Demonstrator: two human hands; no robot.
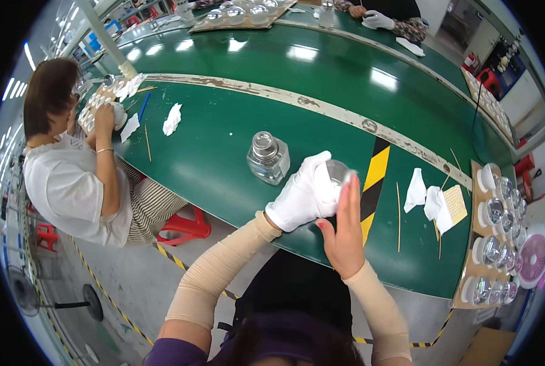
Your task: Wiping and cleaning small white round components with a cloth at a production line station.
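Hands, two; clear vessel, one

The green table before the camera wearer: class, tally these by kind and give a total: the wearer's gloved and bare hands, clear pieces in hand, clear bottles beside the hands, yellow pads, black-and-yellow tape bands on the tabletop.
Gloved left hand: 1
Bare right hand: 1
Clear rounded piece: 1
Clear bottle: 1
Yellow pad: 1
Tape band: 1
Total: 6
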